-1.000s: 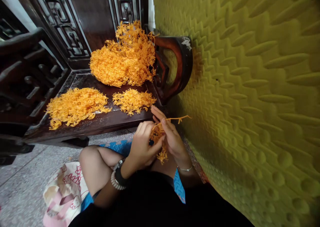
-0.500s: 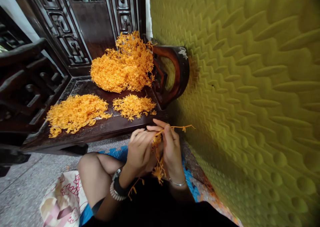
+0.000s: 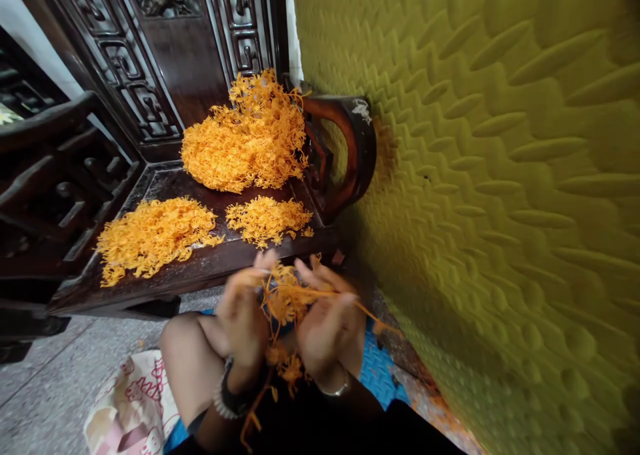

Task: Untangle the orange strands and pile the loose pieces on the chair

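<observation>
Head cam: my left hand [image 3: 243, 315] and right hand [image 3: 327, 325] pinch an orange tangle [image 3: 286, 296], two small piles [image 3: 155, 231] on the bench [image 3: 200, 269] look done, big heap [image 3: 245, 141] looks untouched.

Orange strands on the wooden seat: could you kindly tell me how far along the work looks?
Seemingly done: two flat piles, left pile and right pile, spread at the front of the seat. In hand: a tangle held between left hand and right hand, blurred. Remaining: probably the big heap at the back, the largest.
</observation>
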Demonstrator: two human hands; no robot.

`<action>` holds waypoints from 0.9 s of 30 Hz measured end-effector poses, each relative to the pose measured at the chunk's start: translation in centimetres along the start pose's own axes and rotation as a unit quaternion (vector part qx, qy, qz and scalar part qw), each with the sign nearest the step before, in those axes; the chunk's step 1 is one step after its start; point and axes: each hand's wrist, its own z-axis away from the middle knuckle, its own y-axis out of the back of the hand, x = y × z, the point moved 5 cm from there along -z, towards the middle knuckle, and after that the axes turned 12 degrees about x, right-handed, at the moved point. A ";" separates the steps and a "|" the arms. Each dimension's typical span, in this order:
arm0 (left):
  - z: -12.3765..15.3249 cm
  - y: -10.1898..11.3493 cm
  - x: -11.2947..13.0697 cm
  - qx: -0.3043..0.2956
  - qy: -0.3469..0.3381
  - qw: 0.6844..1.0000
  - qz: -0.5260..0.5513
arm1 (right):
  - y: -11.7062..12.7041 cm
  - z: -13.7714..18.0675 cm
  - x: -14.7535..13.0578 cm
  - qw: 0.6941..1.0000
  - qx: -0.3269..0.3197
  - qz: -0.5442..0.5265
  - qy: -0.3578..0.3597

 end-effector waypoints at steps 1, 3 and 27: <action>-1.1 1.2 0.1 0.052 -0.005 0.999 0.006 | 1.2 -0.7 -0.8 0.996 0.071 -0.036 0.030; -3.4 3.4 0.3 0.133 -0.018 0.991 0.021 | 3.1 -1.9 -1.9 0.986 0.144 -0.073 0.051; -8.3 -12.9 -8.5 -0.328 -0.278 0.809 -0.402 | 4.7 -7.1 1.0 0.987 0.059 -0.076 -0.132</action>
